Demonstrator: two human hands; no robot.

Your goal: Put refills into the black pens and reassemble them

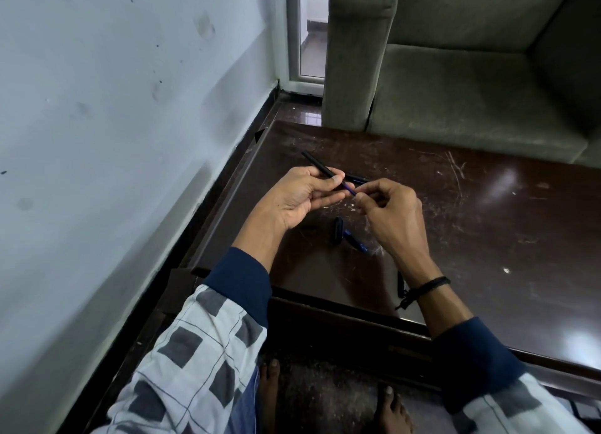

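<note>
The black pen barrel [320, 164] is pinched in the left hand [304, 196] above the tabletop [487, 225], apparently steadied, while the blue refill [349, 189], pinched by the right hand [388, 211], is fed in.

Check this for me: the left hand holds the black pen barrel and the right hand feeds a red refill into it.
Wrong in one respect: the refill is blue, not red; the head view shows it. The left hand does hold the black pen barrel, and the right hand feeds the refill into it.
</note>
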